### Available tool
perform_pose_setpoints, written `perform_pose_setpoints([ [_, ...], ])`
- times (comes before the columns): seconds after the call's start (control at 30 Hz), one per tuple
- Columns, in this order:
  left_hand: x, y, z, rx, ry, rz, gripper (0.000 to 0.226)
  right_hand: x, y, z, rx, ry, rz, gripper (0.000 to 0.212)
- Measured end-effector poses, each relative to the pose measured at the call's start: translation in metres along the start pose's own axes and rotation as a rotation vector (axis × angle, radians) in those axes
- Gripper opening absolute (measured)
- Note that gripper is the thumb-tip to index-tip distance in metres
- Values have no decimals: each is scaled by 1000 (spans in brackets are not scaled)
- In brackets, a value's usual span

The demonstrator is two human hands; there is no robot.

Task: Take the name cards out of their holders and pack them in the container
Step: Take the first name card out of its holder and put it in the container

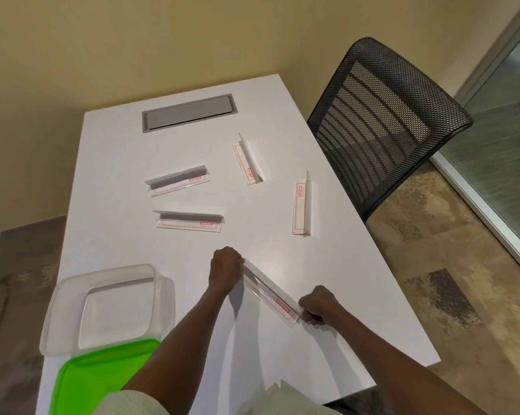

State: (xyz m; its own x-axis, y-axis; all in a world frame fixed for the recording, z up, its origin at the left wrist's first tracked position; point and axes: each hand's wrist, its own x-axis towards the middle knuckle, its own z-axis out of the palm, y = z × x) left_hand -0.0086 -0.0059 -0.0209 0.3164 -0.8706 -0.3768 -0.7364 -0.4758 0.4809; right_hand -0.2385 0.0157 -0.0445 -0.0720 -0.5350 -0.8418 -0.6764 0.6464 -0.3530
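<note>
Clear plastic container (109, 307) at the near left of the white table (193, 339) — nothing visible inside, only its transparent floor. Just in front of it, touching or slightly under its near rim, a green lid (97, 381), partly covered by the left forearm.

Nearest name card holder (270, 290) lying on the table between both hands, long axis running diagonally from far left to near right, red printed label toward the near-right end. Left hand (225, 269) clenched on the far-left end; right hand (318, 305) clenched on the near-right end. Fingertips tucked under on both, so hard to make out whether pinching the card or the clear holder itself.

Four more holders farther back, well apart from the hands: one (178, 181) and another (190, 221) lying roughly crosswise, one (248, 160) angled away toward the far left, one (302, 206) pointing almost straight away — cards apparently inside, though transparency makes edges hard to read.

Grey cable hatch (188, 112) set into the far end of the table. Mesh chair (384, 121) at the right edge. Pale sleeves cut off at the bottom.
</note>
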Motion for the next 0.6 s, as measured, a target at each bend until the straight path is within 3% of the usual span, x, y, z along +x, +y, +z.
perform_pose_setpoints([
  [0.17, -5, -5, -9, -67, 70, -81, 46, 7, -5, -4, 71, -53, 18, 12],
  [0.27, -7, -6, -20, -95, 119, -136, 32, 11, -15, -7, 64, -40, -7, 14],
  [0.43, -6, -10, -37, -354, 226, -227, 16, 11, -43, -13, 74, 49, -114, 11],
  [0.6, -9, -19, -49, -490, 312, -269, 12, 9, -74, -23, 0, 129, -223, 11],
])
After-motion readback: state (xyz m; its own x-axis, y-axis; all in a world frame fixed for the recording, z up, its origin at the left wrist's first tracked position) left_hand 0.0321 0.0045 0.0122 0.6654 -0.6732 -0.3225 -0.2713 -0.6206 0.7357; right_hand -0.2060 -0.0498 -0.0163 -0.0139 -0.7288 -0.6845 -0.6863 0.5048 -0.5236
